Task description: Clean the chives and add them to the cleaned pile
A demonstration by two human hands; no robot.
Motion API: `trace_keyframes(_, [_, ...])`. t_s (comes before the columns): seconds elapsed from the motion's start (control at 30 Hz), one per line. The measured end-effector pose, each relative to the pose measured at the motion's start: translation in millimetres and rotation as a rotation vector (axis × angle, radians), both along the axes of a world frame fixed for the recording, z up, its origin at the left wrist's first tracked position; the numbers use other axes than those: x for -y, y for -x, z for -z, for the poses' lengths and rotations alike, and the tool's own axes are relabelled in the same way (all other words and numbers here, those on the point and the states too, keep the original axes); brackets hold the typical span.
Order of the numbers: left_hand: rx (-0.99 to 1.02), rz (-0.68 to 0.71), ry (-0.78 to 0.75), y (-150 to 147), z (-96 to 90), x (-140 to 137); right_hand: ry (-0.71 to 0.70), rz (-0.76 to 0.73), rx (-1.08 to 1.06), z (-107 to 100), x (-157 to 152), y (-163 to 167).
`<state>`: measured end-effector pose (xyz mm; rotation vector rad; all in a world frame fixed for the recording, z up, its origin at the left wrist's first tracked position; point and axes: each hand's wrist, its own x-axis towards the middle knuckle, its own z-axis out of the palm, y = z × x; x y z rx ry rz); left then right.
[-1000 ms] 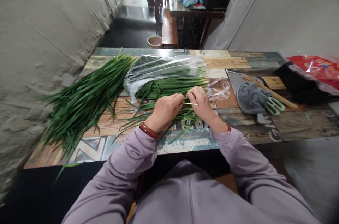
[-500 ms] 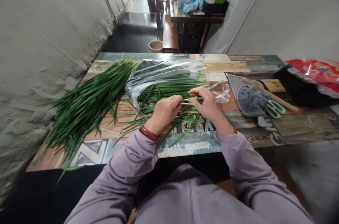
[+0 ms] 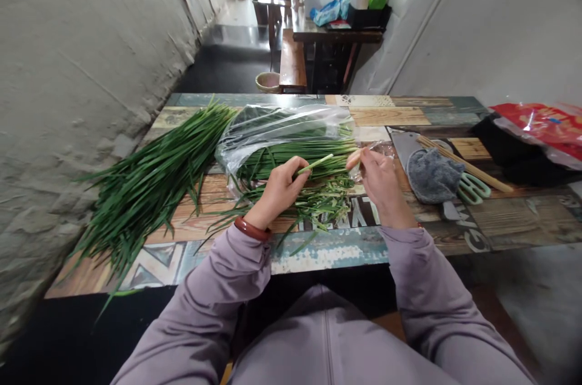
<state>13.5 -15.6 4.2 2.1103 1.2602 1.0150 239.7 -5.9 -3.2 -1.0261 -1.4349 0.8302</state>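
Observation:
Between the thumb and fingers of my left hand (image 3: 279,190) is a garlic chive stalk (image 3: 322,162), its pale end pointing right. My right hand (image 3: 381,177) is off to the right of that tip, fingertips pinched together; what they hold, if anything, is too small to make out. Behind both hands lies a bundle of garlic chives (image 3: 291,153), partly inside a clear plastic bag (image 3: 268,120). Loose trimmings and leaves (image 3: 325,206) are scattered just under and between my hands. A large heap of garlic chives (image 3: 159,170) spreads over the table's left side.
On the right of the wood-patterned table (image 3: 318,257) are a grey cloth (image 3: 434,174), green-handled scissors (image 3: 473,188), wooden sticks (image 3: 491,177) and a red package (image 3: 541,127). A rough wall (image 3: 82,57) borders the left. Beyond stand a bench (image 3: 292,60) and a basket (image 3: 267,82).
My right hand has moved right, away from my left hand and the stalk. My left hand has turned slightly, and the stalk's pale end now tilts upward.

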Motion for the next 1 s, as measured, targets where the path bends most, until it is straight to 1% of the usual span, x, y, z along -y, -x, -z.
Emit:
trace_keyframes(0.07, [0.064, 0.023, 0.075, 1, -4.4, -1, -0.045, -0.217, 0.197, -5, 4, 1])
trace_keyframes(0.1, [0.088, 0.035, 0.110, 1, -5.9, -1, -0.069, -0.292, 0.273, -6, 6, 4])
trace_keyframes(0.13, [0.109, 0.046, 0.140, 1, -6.8, -1, -0.087, -0.325, 0.326, -6, 7, 9])
trace_keyframes(0.17, [0.127, 0.058, 0.166, 1, -7.1, -1, -0.091, -0.310, 0.353, -5, 8, 14])
trace_keyframes(0.2, [0.143, 0.071, 0.188, 0, -6.9, -1, -0.078, -0.260, 0.360, -3, 9, 19])
trace_keyframes(0.27, [0.169, 0.095, 0.222, -1, -5.7, 0, -0.015, -0.133, 0.335, 3, 9, 29])
trace_keyframes(0.33, [0.190, 0.121, 0.254, -2, -3.9, 1, 0.036, -0.052, 0.285, 8, 9, 36])
trace_keyframes(0.4, [0.216, 0.145, 0.290, -3, -2.3, 1, 0.039, -0.041, 0.250, 10, 9, 40])
trace_keyframes(0.47, [0.236, 0.160, 0.316, -4, -1.4, 1, 0.011, -0.055, 0.245, 11, 9, 44])
trace_keyframes(0.57, [0.233, 0.158, 0.308, -3, -2.3, 1, -0.005, -0.056, 0.235, 13, 8, 45])
trace_keyframes(0.63, [0.213, 0.153, 0.297, -2, -4.1, 1, 0.044, -0.035, 0.151, 15, 5, 43])
trace_keyframes(0.7, [0.191, 0.147, 0.293, -2, -6.0, 1, 0.102, -0.011, 0.015, 18, 2, 40])
trace_keyframes(0.77, [0.175, 0.141, 0.286, -1, -7.1, 1, 0.121, 0.011, -0.081, 19, 0, 37])
trace_keyframes(0.9, [0.152, 0.139, 0.264, -1, -7.0, 1, 0.064, 0.061, -0.101, 17, 2, 35])
trace_keyframes(1.0, [0.123, 0.132, 0.247, -1, -6.3, 1, 0.029, 0.085, -0.061, 13, 5, 33])
